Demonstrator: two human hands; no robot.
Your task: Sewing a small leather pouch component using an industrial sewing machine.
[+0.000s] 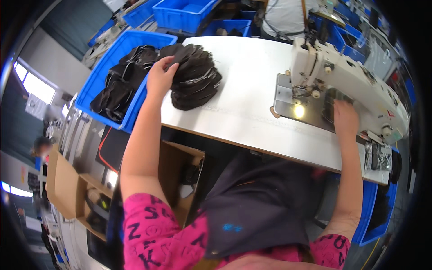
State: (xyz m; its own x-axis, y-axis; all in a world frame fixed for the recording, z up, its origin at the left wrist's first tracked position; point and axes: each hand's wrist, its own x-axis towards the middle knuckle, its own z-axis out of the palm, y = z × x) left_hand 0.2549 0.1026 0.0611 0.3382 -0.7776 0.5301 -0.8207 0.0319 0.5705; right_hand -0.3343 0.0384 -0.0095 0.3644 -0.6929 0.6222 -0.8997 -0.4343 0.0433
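Observation:
My left hand (163,74) grips the near left edge of a loose stack of black fabric pieces (195,81) on the white tabletop (238,76), beside a blue bin (90,105) holding more black pieces. My right hand (345,118) is under the arm of a white sewing machine (369,92), fingers curled onto a dark piece (330,107) on the right of the metal machine plate (284,101). Its fingertips are partly hidden. The needle area (300,92) sits to the left of that hand.
More blue bins (180,13) line the back, where a person (281,15) in light clothing is partly visible. Open cardboard boxes (65,184) sit below the table at left. Another blue bin (382,216) and packaged items (375,157) are at right. A blurred person (42,146) is far left.

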